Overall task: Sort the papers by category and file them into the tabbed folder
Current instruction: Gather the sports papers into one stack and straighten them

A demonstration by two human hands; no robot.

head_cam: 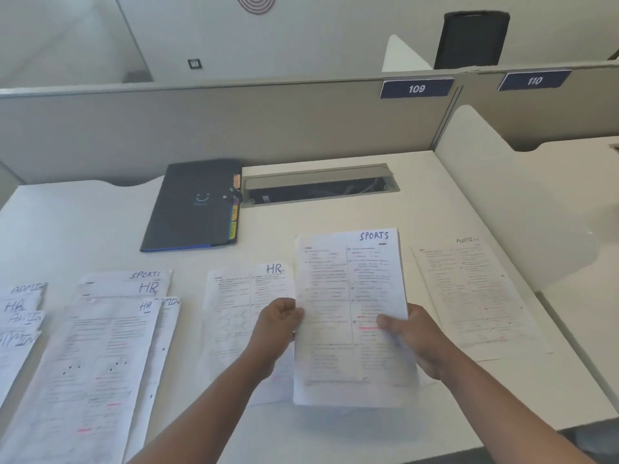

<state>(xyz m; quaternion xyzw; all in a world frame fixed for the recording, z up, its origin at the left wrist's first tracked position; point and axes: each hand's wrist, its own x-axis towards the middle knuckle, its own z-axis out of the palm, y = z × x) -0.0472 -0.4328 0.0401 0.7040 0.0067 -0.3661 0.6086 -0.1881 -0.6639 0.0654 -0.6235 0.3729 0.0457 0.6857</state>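
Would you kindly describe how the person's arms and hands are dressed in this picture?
Both forearms are bare with no sleeves in view, and neither the left hand nor the right hand wears a glove. No watch or bracelet shows. A small dark spot beside the left hand may be a ring; too unclear to tell.

A grey partition point(234, 128) runs behind the white desk point(335, 216), carrying number plates 109 point(416, 88) and 110 point(534, 81). An open cable tray point(318, 189) sits in the desk, and a black chair back point(470, 40) shows beyond.
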